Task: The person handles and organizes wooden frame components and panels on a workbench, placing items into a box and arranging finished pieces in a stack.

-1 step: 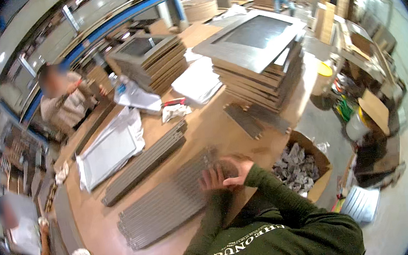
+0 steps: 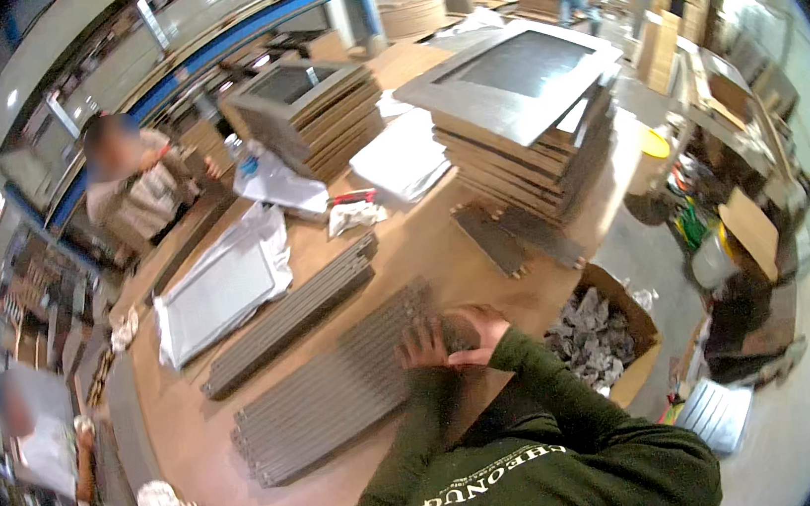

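A row of long dark grey strips (image 2: 327, 397) lies side by side on the brown table in front of me. My left hand (image 2: 422, 344) rests on their right end, fingers spread and holding nothing. Against the strips' end corner is my right hand (image 2: 484, 332), its thumb stretched toward the left hand and its fingers apart; part of it is blurred. Just beyond lies a narrower bundle of similar grey strips (image 2: 287, 316). Two short dark pieces with light pegs at their ends, one a flat panel (image 2: 492, 241), sit farther right.
A stack of grey framed panels (image 2: 520, 125) and a second panel stack (image 2: 309, 114) stand at the back. White sheets (image 2: 401, 158) and a wrapped panel (image 2: 224, 289) lie nearby. A carton of crumpled paper (image 2: 643, 346) is at my right. Two people work at the left.
The whole view has shifted slightly. Both hands stay at the right end of the strips and look a little sharper now.
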{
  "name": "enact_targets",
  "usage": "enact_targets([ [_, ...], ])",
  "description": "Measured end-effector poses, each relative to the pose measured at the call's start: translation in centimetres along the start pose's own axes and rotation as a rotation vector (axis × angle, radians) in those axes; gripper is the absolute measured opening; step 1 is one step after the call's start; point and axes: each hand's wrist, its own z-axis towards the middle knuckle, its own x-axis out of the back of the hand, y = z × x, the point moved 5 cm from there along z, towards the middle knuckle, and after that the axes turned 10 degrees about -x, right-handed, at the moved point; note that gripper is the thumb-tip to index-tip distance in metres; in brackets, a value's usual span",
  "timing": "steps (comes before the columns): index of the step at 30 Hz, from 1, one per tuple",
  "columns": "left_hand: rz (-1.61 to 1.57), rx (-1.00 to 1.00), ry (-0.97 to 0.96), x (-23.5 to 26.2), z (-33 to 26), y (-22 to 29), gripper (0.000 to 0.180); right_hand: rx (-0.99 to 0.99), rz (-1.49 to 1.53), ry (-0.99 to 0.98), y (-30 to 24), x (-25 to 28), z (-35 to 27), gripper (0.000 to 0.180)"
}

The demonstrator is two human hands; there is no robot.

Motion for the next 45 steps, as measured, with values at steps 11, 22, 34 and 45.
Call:
enact_targets([
  [11, 0.031, 0.449, -0.556, 6.8, -8.1, -14.5, 0.1, -0.063, -0.26, 0.175, 8.6, -6.4, 4.3, 0.086],
  [22, -0.01, 0.56, -0.512, 4.6, -5.4, -18.8, 0.11, -0.325, -0.353, -0.034, 8.7, -7.2, 12.4, 0.072],
  [34, 0.097, 0.641, -0.546, 1.2, -1.3, -20.6, 0.113, -0.338, -0.109, -0.147, 7.6, -5.7, 17.9, 0.072],
  [45, -0.078, 0.121, -0.321, -0.2, -7.2, -17.2, 0.038, -0.713, 0.246, 0.044, 19.3, -0.8, 9.2, 0.051],
])
